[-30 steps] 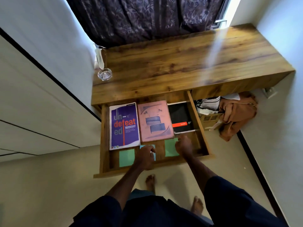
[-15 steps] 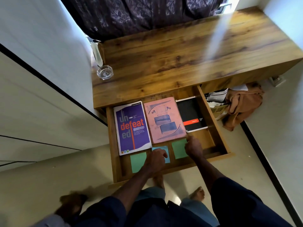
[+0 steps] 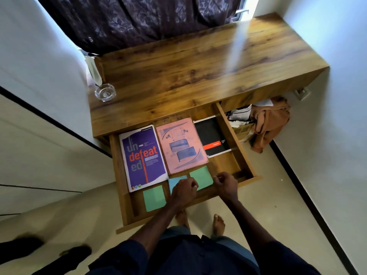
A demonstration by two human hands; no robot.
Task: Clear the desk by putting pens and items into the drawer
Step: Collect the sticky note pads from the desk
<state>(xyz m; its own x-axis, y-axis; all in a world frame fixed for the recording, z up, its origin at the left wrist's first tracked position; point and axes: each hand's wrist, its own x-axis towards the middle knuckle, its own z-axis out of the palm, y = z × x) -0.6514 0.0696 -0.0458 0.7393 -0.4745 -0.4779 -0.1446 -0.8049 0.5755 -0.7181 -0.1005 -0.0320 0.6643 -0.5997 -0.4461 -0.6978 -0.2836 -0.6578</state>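
The wooden drawer (image 3: 120,187) is pulled out under the desk top (image 3: 198,72). In it lie a purple notebook (image 3: 143,157), a pink notebook (image 3: 181,145) and a black notebook (image 3: 212,135). Along its front sit a green note pad (image 3: 154,198), a blue note pad (image 3: 175,181) and a second green pad (image 3: 200,176). My left hand (image 3: 183,190) is curled over the near part of the blue pad. My right hand (image 3: 225,185) hovers with its fingers pinched together just right of the second green pad.
A small glass bowl (image 3: 105,92) stands at the desk's left end by the dark curtain (image 3: 139,20). Brown cloth (image 3: 268,124) and clutter lie under the desk to the right. Blurred dark shapes (image 3: 19,249) are on the floor at lower left. My bare feet (image 3: 218,225) stand below the drawer front.
My right hand has drawn back from the black notebook's near edge to the drawer front beside the green pad. My left hand stays on the blue pad. The view has shifted.
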